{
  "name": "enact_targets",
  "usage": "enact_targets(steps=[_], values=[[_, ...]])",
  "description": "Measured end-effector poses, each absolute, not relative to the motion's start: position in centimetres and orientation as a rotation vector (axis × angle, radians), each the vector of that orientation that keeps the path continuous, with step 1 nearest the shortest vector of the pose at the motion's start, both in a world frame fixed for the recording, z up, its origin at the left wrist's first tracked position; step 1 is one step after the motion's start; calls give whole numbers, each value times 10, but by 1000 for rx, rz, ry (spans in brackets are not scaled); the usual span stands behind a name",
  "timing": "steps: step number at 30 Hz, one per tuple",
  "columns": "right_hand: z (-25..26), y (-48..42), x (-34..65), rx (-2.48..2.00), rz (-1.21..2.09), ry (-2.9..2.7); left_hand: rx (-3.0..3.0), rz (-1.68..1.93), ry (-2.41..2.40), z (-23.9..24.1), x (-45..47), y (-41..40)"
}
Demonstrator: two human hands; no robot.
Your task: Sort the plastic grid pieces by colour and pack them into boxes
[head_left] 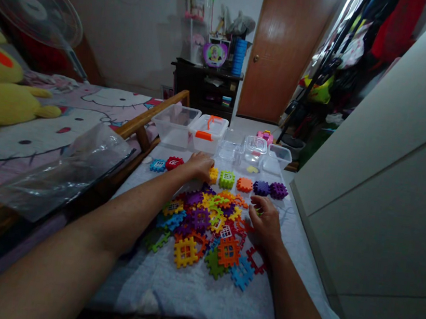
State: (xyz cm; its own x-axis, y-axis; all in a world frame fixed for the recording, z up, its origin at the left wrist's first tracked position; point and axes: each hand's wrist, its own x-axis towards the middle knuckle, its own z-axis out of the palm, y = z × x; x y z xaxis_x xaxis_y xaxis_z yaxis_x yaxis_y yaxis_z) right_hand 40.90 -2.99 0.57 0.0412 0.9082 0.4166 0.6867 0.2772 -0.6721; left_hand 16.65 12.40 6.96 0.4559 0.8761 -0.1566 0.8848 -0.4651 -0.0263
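**While Reaching Over the Pile: Hand and Block Positions**

While stretched forward, palm down: left hand [198, 165], set into the row of blocks [244, 184] between the red block [174, 163] and the yellow block [213, 175], touching the yellow one. Fingers curled toward the cloth-covered counter [180, 286]. Underside hidden, so cannot tell whether closed on a piece.

Row axis: left to right along the far edge of the pile of blocks [208, 221], straight ahead of both hands. At the left hand; apart from the right, with part of the pile between.

Right hand [265, 221]: held nearer the body, resting on the right edge of the pile. Fingers bent, loosely spread over the pieces. Clamped or merely touching: cannot tell.

Hands well apart from each other, with the pile between them.

Just beyond the row: clear containers [176, 123] and a white lidded box [208, 133], untouched.
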Motion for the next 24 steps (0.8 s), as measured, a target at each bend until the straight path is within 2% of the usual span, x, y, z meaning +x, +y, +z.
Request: enact_targets(steps=[6, 12, 16, 24], values=[[4, -29, 411, -1467, 331, -1725, 2640, -166, 1600, 68, 168, 119], [2, -30, 408, -1379, 331, -1870, 2833, 277, 1356, 83, 168, 78], [1, -30, 403, -1366, 375, -1949, 2863, 192, 1068, 73, 175, 44], [5, -33, 402, -1451, 489, -1989, 2814, 57, 1072, 48, 185, 23]])
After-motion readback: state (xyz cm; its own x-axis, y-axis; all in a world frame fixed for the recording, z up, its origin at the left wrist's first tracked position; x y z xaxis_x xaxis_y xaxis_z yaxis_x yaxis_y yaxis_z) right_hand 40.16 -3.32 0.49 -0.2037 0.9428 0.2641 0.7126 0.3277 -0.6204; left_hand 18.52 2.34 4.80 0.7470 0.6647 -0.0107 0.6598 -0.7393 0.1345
